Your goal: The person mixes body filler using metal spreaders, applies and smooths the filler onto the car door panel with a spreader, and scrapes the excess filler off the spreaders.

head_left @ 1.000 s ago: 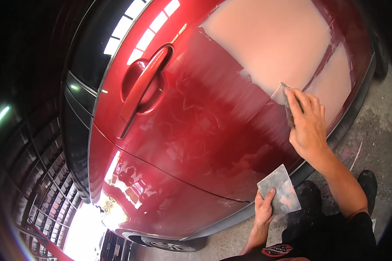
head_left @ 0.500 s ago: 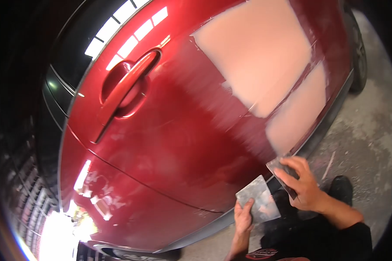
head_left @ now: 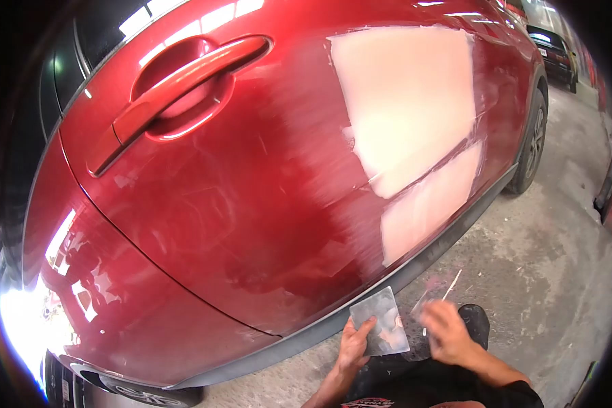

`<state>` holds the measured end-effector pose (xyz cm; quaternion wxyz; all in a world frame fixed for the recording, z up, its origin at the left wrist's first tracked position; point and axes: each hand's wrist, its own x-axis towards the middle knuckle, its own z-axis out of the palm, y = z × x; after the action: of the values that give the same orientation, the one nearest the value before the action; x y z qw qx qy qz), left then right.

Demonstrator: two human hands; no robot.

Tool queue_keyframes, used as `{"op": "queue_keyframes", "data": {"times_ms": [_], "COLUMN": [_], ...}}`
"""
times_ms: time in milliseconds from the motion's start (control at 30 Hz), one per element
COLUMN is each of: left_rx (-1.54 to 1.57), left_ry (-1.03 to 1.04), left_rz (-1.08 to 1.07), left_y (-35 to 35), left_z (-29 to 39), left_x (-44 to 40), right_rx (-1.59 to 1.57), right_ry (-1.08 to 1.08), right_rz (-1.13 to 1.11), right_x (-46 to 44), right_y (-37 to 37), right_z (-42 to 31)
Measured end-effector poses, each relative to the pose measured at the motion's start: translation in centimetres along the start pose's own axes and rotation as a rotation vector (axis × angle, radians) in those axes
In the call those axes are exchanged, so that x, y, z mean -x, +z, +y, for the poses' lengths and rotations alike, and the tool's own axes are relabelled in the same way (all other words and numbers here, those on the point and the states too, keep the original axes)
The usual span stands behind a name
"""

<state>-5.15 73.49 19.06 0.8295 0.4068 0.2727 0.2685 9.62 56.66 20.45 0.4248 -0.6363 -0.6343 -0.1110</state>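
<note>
While the left hand [head_left: 351,347] is clamped on a flat square plate [head_left: 382,319], thumb across its face, the right hand [head_left: 447,334] is just beside the plate, too blurred to tell whether its fingers are closed on anything; a dark shoe [head_left: 477,324] shows near the right hand; on the concrete floor [head_left: 523,272] lies a thin pale strip [head_left: 453,284]; past the plate runs the grey trim [head_left: 459,230] of a red car [head_left: 279,224]; above it the bodywork bears a lower pale patch [head_left: 428,204] and a larger upper pale patch [head_left: 411,102], a dark-red band between them; left of both is a door handle [head_left: 183,80]; farther off stand a wheel [head_left: 536,146] and a dark car [head_left: 551,54].
</note>
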Motion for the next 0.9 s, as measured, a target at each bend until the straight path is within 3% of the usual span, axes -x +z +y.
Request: {"op": "queue_keyframes", "data": {"times_ms": [33,133,233,300,333,467,500,567,633,733,833,900], "left_rx": [-0.012,-0.089,0.001,-0.018,-0.072,-0.318,-0.328,-0.363,-0.397,-0.399,-0.413,-0.426], "left_ry": [0.007,-0.034,-0.020,0.070,0.154,0.392,0.409,0.327,0.329,0.305,0.325,0.339], "left_rz": [-0.001,-0.046,-0.061,-0.127,-0.147,-0.229,-0.236,-0.225,-0.218,-0.162,-0.110,-0.106], "left_y": [0.0,-0.4,0.7,1.9,2.3,2.4,2.2,1.4,0.7,0.6,0.5,0.4], "left_z": [-0.1,-0.2,1.7,4.6,5.3,5.4,5.1,4.5,4.1,4.4,4.6,4.4], "left_x": [0.0,-0.7,0.0,1.3,1.7,0.4,0.0,-0.7,-0.9,-0.8,-0.6,-0.6], "right_rx": [-0.037,-0.090,-0.013,0.170,0.167,-0.083,-0.087,-0.262,-0.313,-0.330,-0.216,-0.167], "right_ry": [-0.097,-0.205,-0.066,-0.060,-0.067,0.409,0.396,0.684,0.703,0.730,0.643,0.452], "right_rz": [-0.119,-0.152,-0.142,-0.433,-0.420,0.083,0.099,0.349,0.385,0.187,0.287,0.472], "right_x": [0.1,1.1,3.6,4.8,5.1,4.6,4.4,4.1,4.9,6.1,6.4,2.8], "right_y": [-0.1,1.6,2.9,3.3,3.8,4.2,4.2,4.1,4.3,3.7,3.8,0.9], "right_z": [-1.1,-1.9,1.4,2.9,3.1,4.9,5.0,4.8,5.1,4.8,6.7,9.1]}}
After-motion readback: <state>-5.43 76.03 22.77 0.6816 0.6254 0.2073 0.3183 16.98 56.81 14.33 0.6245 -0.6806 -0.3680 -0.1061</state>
